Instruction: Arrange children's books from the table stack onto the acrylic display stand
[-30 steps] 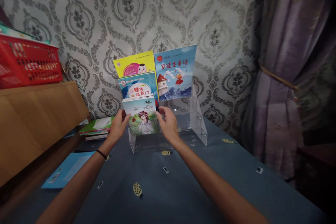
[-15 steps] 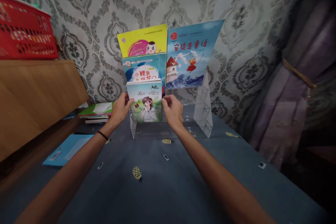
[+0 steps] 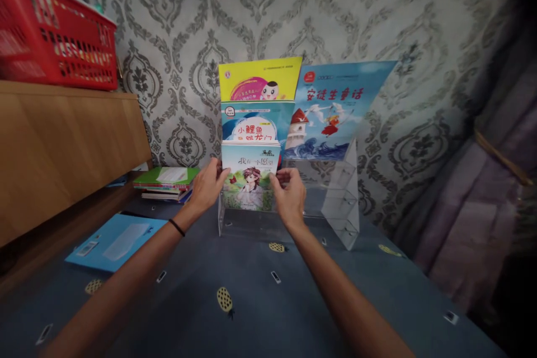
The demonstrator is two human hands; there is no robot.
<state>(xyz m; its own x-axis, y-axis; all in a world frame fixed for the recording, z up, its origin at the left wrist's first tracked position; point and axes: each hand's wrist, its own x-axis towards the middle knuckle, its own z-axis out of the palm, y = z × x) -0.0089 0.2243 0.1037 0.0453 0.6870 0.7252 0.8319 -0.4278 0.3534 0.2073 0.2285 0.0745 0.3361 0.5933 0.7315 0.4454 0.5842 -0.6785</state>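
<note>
A small book with a girl and a green meadow on its cover stands upright at the front of a clear acrylic rack. My left hand pinches its left edge, thumb in front and fingers behind. At the opposite edge my right hand grips it the same way. Behind it rise a teal book and, higher, a yellow book. A larger blue book leans on the rack's upper right tier.
Left of the rack lies a stack of books, with a blue book nearer me on the dark cloth. A red basket sits on a wooden cabinet at left. A tied curtain hangs at right.
My view has shifted, so the rack, books and hands appear further right and lower. Both hands keep their hold on the small book, which stays at the rack's front.
</note>
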